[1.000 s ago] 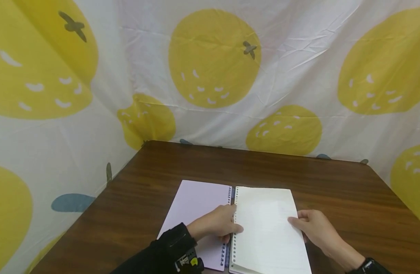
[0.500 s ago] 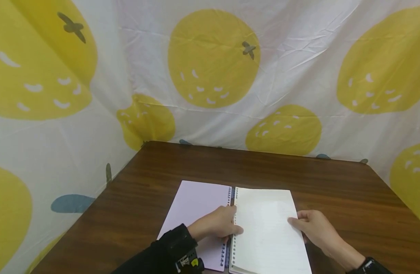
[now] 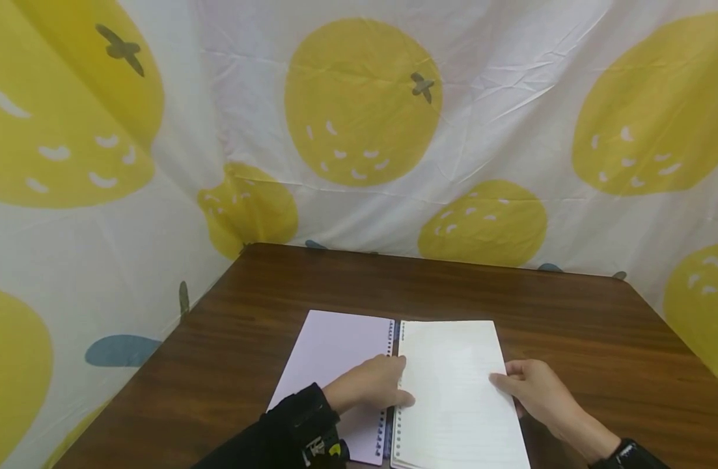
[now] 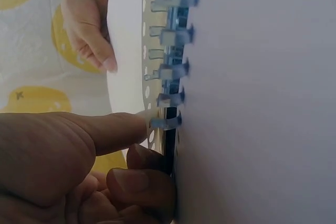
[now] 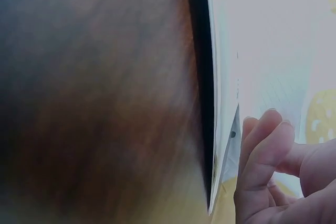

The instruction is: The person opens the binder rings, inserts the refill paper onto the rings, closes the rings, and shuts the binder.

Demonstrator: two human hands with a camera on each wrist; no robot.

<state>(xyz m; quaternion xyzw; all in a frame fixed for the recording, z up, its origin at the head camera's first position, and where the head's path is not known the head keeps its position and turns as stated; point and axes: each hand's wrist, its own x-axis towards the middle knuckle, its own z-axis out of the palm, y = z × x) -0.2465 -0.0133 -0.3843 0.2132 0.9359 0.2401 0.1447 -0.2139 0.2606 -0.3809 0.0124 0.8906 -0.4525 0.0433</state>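
A lilac ring notebook [image 3: 335,345] lies open on the brown table, its cover on the left and a stack of white punched loose-leaf sheets [image 3: 452,391] on the right. My left hand [image 3: 373,383] is at the spine, gripping the binding; in the left wrist view its thumb lies against the punched edge beside the clear blue rings [image 4: 170,70], with the other fingers curled below. My right hand [image 3: 534,387] pinches the sheets' right edge, thumb on top and fingers underneath. The right wrist view shows its curled fingers [image 5: 268,145] against the white paper.
The brown wooden table [image 3: 452,286] reaches back to a white curtain [image 3: 364,215] printed with yellow fruit, which also hangs along the left and right. Dark straps with devices [image 3: 317,430] sit on the wrists.
The sheets' top right corner has shifted slightly upward. Both hands keep nearly the same places, and the head view has drifted a little.
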